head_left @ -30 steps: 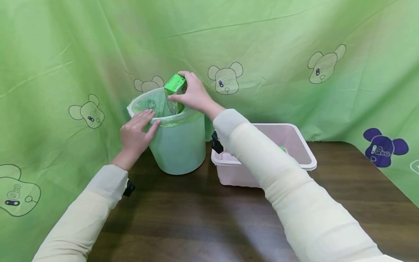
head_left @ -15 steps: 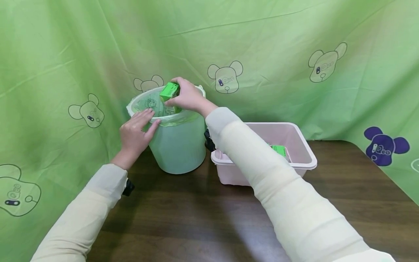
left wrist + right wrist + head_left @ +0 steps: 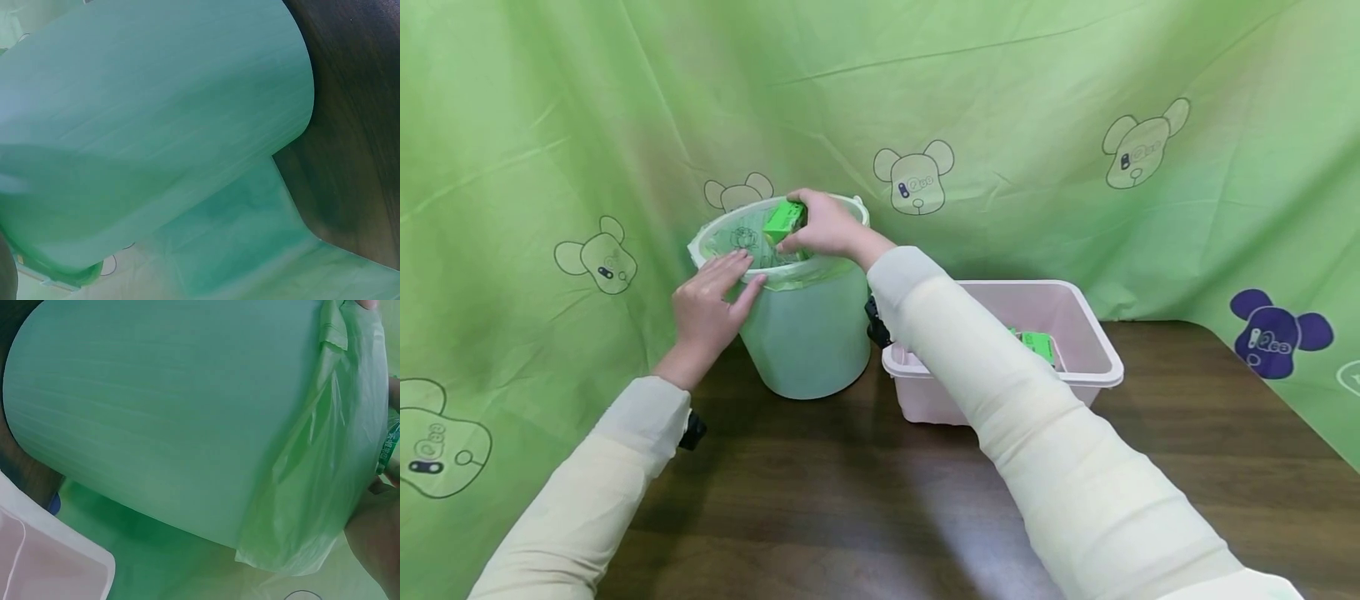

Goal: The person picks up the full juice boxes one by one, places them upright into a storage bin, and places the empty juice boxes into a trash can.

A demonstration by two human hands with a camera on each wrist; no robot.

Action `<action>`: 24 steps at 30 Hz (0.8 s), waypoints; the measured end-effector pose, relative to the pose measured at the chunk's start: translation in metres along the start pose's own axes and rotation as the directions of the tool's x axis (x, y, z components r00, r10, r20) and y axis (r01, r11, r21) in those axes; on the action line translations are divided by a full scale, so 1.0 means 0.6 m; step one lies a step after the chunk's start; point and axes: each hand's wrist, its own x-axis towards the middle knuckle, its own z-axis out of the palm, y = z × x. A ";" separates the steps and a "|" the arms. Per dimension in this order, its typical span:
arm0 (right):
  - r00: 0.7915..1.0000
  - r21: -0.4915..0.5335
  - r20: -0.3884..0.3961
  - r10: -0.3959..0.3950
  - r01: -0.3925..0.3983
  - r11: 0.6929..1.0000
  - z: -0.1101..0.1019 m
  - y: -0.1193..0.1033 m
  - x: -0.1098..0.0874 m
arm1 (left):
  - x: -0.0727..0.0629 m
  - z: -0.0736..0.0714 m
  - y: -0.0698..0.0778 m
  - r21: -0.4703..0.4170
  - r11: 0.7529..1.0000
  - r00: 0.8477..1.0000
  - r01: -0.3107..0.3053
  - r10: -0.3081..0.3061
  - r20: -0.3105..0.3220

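In the head view, my right hand (image 3: 826, 225) holds a bright green box (image 3: 784, 218) between thumb and fingers, low in the mouth of a pale green trash bin (image 3: 805, 342). Its lower part lies inside, largely hidden by hand and rim. A thin green bag (image 3: 319, 462) lines the bin and folds over the rim. My left hand (image 3: 711, 300) rests on the bin's near left rim, fingers extended over the edge and thumb on the outer side. The left wrist view shows mostly the bin's wall (image 3: 156, 112).
To the right of the bin stands a pink plastic tub (image 3: 1000, 404), partly behind my right sleeve, with green-topped boxes (image 3: 1037, 343) inside. Both containers are on a dark wooden table (image 3: 820, 500). A green printed cloth (image 3: 1000, 100) hangs around behind.
My right hand has lowered the green box further into the bin and slightly left. My left hand stays on the rim. More of the tub's green-topped contents shows past the sleeve.
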 end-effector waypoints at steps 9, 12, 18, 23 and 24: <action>1.000 -0.045 -0.001 -0.005 0.005 0.999 -0.002 0.005 0.003 | -0.002 0.000 -0.003 -0.003 1.000 1.000 0.003 -0.003 0.000; 1.000 -0.048 -0.006 -0.008 0.008 0.999 -0.002 0.008 0.002 | -0.002 0.001 -0.004 -0.004 1.000 1.000 0.004 -0.004 0.005; 1.000 -0.026 0.000 0.003 -0.003 1.000 -0.002 0.008 -0.004 | -0.003 0.002 -0.004 0.000 1.000 1.000 0.007 -0.007 0.015; 1.000 -0.004 0.005 0.006 -0.006 1.000 -0.001 0.005 -0.005 | -0.002 0.001 -0.005 0.006 1.000 1.000 0.010 -0.010 0.014; 1.000 0.000 0.004 0.004 -0.004 1.000 -0.001 0.005 -0.005 | -0.002 0.000 -0.005 0.007 1.000 1.000 0.010 -0.010 0.014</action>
